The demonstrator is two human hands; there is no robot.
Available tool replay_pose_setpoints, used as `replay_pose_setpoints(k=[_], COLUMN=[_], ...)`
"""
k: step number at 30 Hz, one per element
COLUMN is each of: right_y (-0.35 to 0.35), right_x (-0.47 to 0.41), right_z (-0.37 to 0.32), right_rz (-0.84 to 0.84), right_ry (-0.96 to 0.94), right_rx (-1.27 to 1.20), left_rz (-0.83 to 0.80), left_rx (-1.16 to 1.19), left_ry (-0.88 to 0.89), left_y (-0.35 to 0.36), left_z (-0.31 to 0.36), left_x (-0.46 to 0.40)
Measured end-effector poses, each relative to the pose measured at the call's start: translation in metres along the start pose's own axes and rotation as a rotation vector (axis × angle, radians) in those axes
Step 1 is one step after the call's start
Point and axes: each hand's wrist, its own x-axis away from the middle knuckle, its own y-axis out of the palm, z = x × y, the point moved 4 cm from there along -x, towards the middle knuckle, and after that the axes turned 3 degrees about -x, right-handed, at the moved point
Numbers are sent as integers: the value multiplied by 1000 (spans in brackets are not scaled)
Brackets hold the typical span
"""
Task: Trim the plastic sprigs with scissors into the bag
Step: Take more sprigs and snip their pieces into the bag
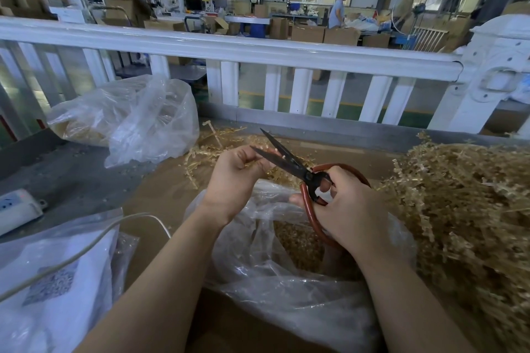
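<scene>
A: State the position of the scissors (289, 159).

B: The right hand (344, 209) grips them by the red-brown loop handles, fingers curled through and around the loops. The dark blades are parted and point up and to the left. The lower blade tip lies against the fingertips of the left hand (235, 172).

A: Condition of the left hand?

B: Fingers curled inward, thumb and fingertips pinched together at the blades. It appears to hold a sprig, but the piece is too small and too covered by the fingers to confirm.

A: Location of the sprigs?

B: A large tangled pile of tan sprigs (464, 198) lies to the right of the right hand. A smaller scatter lies behind the hands on the brown cardboard surface (160, 186).

A: And the bag?

B: A clear plastic bag (286, 281) sits open directly below both hands, with tan cut pieces visible inside. A second clear bag (129, 120), also holding tan material, lies to the rear left on the grey table (71, 172).

A: Other items?

B: A white power strip (17, 209) at the left edge, its cord (86, 249) running across a white pouch (57, 281). A white railing (229, 51) crosses behind the work area.
</scene>
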Motion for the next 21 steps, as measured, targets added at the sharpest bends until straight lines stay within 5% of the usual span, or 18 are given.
replay_pose_setpoints(k=[21], right_y=[-4], right_x=[1], right_z=[0], right_rz=[32], right_ry=[-39], right_rx=[-11], left_rz=[-104], left_rx=[-51], left_ry=[16], left_y=[-1], left_z=[3], left_x=[1])
